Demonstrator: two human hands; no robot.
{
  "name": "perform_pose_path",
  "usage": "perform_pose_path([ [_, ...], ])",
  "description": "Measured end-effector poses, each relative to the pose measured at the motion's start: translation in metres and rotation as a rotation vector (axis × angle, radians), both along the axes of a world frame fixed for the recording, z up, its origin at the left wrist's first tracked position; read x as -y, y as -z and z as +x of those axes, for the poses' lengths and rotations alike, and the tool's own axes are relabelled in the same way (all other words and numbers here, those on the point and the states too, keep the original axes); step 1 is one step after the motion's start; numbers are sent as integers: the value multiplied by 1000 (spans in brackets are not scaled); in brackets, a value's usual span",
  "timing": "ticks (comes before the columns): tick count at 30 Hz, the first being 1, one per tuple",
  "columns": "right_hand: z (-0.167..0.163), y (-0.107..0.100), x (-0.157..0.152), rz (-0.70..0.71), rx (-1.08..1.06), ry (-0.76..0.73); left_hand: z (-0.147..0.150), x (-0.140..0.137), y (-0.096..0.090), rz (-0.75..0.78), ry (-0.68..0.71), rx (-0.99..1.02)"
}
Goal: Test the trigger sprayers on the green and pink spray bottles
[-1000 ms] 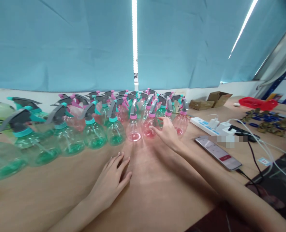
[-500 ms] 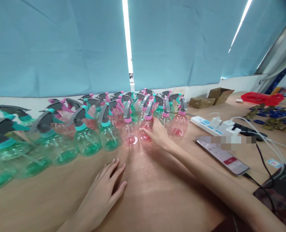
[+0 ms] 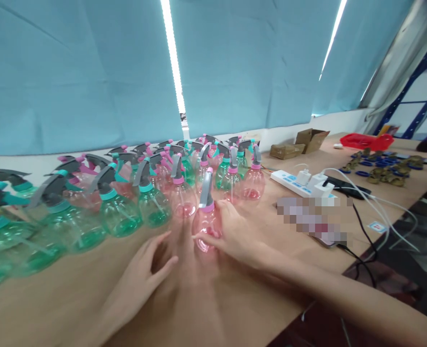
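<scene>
My right hand (image 3: 235, 233) is wrapped round the body of a pink spray bottle (image 3: 206, 219), thumb across the near side and the other fingers behind it. The bottle has a pink collar and a grey trigger head, and it is in front of the row of bottles. My left hand (image 3: 150, 267) is open to its left, thumb and fingers apart, holding nothing and not touching the bottle. Nearest beyond the left hand is a green spray bottle (image 3: 154, 207) with a turquoise collar. Another pink spray bottle (image 3: 183, 197) stands just behind the held one.
Many more green and pink bottles (image 3: 121, 212) crowd the table's left and back. On the right lie a white power strip (image 3: 289, 182) with chargers and cables, and a phone (image 3: 303, 221), partly blurred. Farther back are a cardboard box (image 3: 312, 140) and a red plastic item (image 3: 367, 141).
My right hand has drawn the pink spray bottle out of the row towards me. My left hand has lifted and turned its palm towards the bottle. The view has shifted right.
</scene>
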State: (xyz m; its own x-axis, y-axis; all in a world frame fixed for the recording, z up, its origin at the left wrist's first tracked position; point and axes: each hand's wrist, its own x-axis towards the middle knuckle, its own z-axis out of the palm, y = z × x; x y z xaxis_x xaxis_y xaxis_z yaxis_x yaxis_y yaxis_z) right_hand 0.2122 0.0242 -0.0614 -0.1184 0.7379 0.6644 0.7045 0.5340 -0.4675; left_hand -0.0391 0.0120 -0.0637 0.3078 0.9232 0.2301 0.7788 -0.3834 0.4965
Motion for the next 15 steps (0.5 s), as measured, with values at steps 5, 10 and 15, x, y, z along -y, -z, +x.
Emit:
perform_pose_path([
  [5,-18,7,26,71,-33,-73,25,5,-45,61,13,114],
  [10,-39,7,39,72,1,-67,60,15,-73,32,157,203],
  [15,-55,0,49,82,52,-25,73,16,-72,39,120,458],
])
